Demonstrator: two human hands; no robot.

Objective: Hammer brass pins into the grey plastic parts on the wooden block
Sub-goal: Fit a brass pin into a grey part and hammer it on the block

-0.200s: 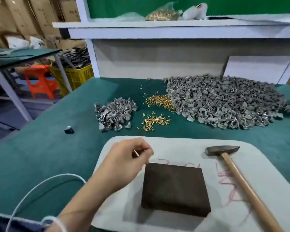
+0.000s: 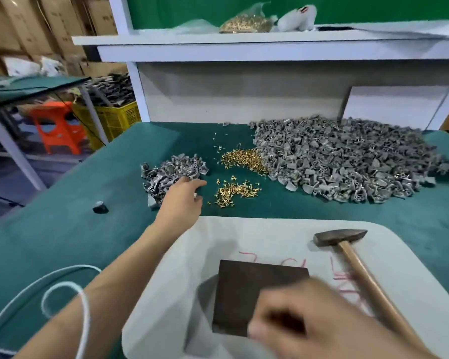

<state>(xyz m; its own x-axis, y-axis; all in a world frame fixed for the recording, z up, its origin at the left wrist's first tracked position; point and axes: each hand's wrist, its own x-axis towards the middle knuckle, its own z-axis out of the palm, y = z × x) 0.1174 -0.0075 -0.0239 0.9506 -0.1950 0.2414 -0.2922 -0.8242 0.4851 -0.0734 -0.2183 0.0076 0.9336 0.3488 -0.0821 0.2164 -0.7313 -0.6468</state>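
- The hammer (image 2: 358, 270) is laid flat on the white pad (image 2: 270, 234). Its long axis runs diagonally: the steel head is pointed toward the far side, and the wooden handle is led back toward the near right.
- The wooden block (image 2: 254, 286) is set on the same pad, just left of the handle and apart from it.
- The right hand (image 2: 309, 322) is seen blurred over the block's near right corner, close to the handle. Its fingers are curled, but whether anything is held cannot be told.
- The left hand (image 2: 182, 200) is stretched out over the green surface (image 2: 62, 224) with fingers extended and relaxed. The fingertips are at the near edge of the small heap of grey plastic parts (image 2: 171, 169).
- The brass pins (image 2: 235, 193) are scattered just right of that hand.
- A second heap of pins (image 2: 244, 159) is banked against the large grey pile (image 2: 347, 161) farther back.
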